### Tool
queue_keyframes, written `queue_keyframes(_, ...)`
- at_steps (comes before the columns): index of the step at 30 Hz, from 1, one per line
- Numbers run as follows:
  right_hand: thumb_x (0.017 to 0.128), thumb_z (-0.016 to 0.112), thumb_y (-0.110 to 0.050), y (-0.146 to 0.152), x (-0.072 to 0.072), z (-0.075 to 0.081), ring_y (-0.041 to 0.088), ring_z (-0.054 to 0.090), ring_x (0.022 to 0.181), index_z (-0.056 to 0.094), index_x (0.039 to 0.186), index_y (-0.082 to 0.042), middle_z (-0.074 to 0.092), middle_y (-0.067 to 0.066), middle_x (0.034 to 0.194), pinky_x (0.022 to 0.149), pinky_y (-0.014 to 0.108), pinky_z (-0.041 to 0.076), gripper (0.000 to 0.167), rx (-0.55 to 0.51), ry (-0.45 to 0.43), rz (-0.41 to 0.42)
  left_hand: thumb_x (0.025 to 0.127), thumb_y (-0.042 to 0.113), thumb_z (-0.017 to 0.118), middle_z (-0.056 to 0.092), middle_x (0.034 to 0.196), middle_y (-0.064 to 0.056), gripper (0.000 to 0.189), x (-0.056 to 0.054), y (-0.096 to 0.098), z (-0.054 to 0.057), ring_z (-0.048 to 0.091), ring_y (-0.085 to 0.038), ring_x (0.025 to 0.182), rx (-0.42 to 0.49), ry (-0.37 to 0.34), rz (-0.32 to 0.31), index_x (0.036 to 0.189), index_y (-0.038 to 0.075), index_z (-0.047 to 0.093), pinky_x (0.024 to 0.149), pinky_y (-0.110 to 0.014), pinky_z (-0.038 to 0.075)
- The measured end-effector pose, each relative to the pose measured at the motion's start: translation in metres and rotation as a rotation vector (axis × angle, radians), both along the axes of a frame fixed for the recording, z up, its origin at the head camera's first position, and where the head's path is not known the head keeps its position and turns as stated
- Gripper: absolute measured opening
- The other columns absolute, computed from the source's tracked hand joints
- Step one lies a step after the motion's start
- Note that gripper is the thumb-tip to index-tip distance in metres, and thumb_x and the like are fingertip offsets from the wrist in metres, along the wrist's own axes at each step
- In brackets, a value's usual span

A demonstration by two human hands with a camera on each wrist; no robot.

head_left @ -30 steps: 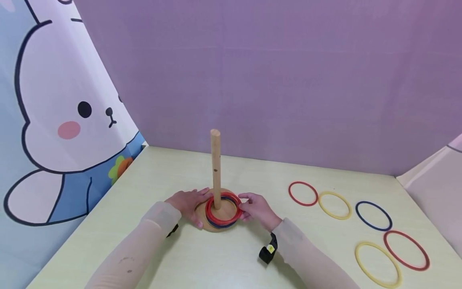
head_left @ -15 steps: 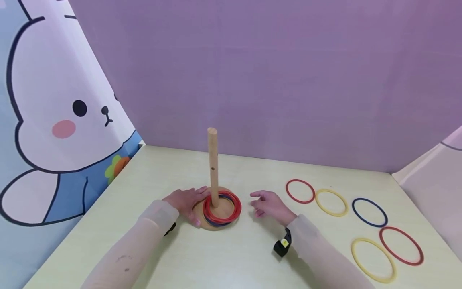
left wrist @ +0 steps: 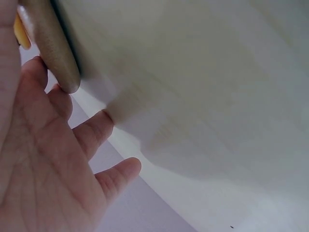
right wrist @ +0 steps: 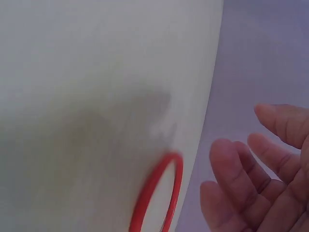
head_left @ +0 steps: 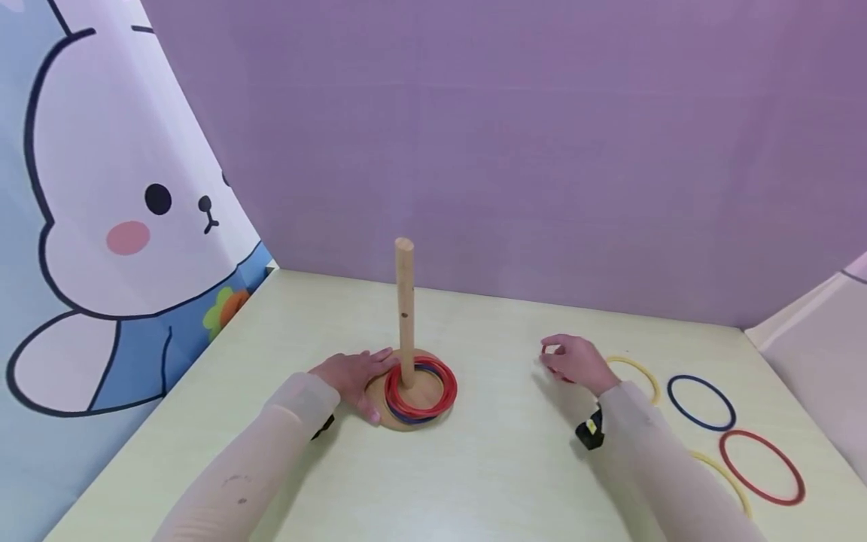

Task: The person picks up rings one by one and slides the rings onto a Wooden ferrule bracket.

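Note:
A round wooden base [head_left: 423, 393] with an upright wooden peg [head_left: 405, 316] stands on the table in the head view. Stacked red rings [head_left: 452, 391] lie around the peg, with blue showing beneath them. My left hand [head_left: 352, 380] rests on the left side of the base, fingers spread; the base edge [left wrist: 55, 48] shows in the left wrist view. Over a lone red ring [head_left: 543, 351] hovers my right hand [head_left: 576, 361], which hides most of it. In the right wrist view, loosely bent fingers [right wrist: 231, 169] stand apart from that red ring [right wrist: 141, 203].
Past my right hand lie a yellow ring [head_left: 655, 384], a blue ring [head_left: 669, 390], another red ring [head_left: 802, 489] and a nearer yellow ring [head_left: 743, 497] partly behind the right sleeve [head_left: 650, 444]. A purple cloth [head_left: 508, 150] hangs at the table's back edge.
My right hand has left the stacked rings at the base and moved right, to the lone red ring. The left hand stays on the base.

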State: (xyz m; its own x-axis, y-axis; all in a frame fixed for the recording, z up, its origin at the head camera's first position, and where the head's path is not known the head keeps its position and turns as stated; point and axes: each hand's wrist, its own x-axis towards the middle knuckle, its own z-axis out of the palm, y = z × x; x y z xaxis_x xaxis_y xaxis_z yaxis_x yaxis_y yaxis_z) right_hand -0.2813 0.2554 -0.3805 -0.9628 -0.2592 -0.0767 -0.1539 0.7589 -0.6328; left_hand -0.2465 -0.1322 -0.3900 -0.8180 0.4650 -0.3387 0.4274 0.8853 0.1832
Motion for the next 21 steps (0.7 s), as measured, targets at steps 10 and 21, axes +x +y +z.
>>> queue_keyframes(10,0.093,0.056,-0.015,0.052,-0.011,-0.008,0.016,0.052,0.056,0.026,0.141,0.016,0.057,0.004,0.069,0.052,0.029,0.044,0.064,-0.016,-0.265,-0.101,0.067,0.05,0.083,0.027,0.156,-0.007,0.101,0.0,0.001,0.001,0.033,-0.042,0.135,-0.011,0.004,0.006,0.149,0.015,0.034,0.096,-0.057,0.041)
queue_keyframes(21,0.088,0.059,-0.006,0.066,-0.015,-0.016,0.011,0.05,0.054,0.012,0.142,0.021,0.057,0.002,0.067,0.054,0.023,0.043,0.076,-0.135,-0.385,-0.234,0.066,0.051,0.083,0.027,0.157,-0.004,0.102,-0.002,0.0,-0.002,0.032,-0.041,0.136,-0.007,0.002,0.017,0.15,0.018,0.034,0.096,-0.058,0.04)
